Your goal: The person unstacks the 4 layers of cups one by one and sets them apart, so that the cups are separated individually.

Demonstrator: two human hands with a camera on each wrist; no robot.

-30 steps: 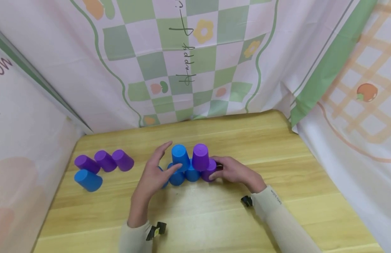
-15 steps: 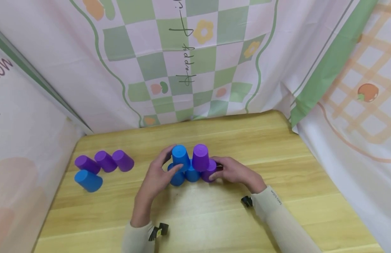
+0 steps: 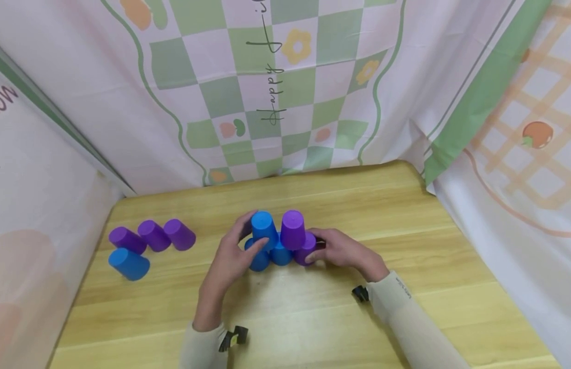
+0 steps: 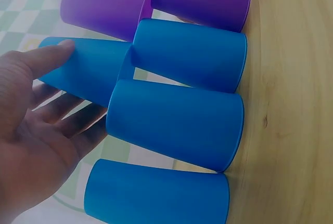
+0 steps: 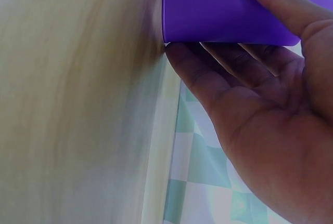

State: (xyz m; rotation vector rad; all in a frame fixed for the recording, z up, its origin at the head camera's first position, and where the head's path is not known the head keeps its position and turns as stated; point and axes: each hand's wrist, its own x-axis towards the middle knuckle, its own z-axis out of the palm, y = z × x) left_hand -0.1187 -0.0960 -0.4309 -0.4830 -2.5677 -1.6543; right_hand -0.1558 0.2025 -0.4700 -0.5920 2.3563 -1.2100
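Upside-down plastic cups stand in two layers at the table's middle. My left hand (image 3: 232,256) holds the upper blue cup (image 3: 264,228), thumb on its near side and fingers behind it. Beside that cup, an upper purple cup (image 3: 292,228) bridges the row below. My right hand (image 3: 338,248) grips the lower purple cup (image 3: 305,251) at the row's right end, its thumb on the side facing me. Lower blue cups (image 3: 281,253) continue the row leftward; the leftmost blue cup (image 4: 156,193) shows in the left wrist view but is hidden behind my left hand in the head view.
At the table's left, three purple cups (image 3: 154,236) stand in a line, with one blue cup (image 3: 129,264) in front of them. A patterned curtain (image 3: 276,102) hangs along the wooden table's (image 3: 359,205) far edge, and more cloth hangs on both sides.
My left hand has moved slightly right and its fingers have closed in around the upper blue cup, covering the leftmost lower cup in the head view. My right hand stays on the lower purple cup.
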